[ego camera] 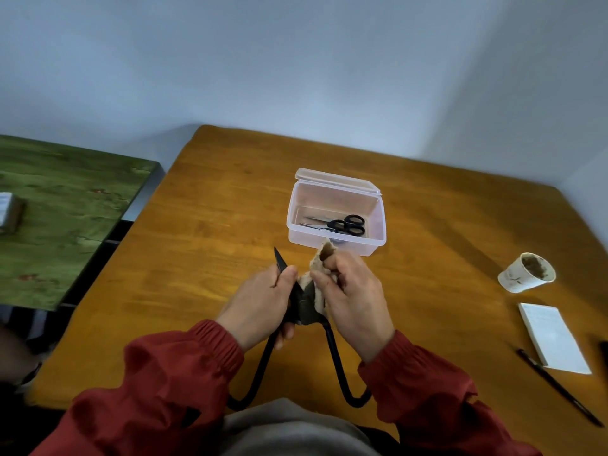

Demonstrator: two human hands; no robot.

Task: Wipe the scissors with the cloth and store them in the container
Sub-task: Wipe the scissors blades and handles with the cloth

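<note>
Large black scissors with long looped handles are open in front of me above the wooden table. My left hand grips one blade near the pivot, its black tip sticking up past my thumb. My right hand holds a beige cloth wrapped over the other blade. Beyond my hands stands a clear plastic container with its lid open. A small pair of black-handled scissors lies inside it.
At the right of the table are a tipped paper cup with brown residue, a white notepad and a black pen. A green-topped table stands to the left with a gap between. Walls close off the back.
</note>
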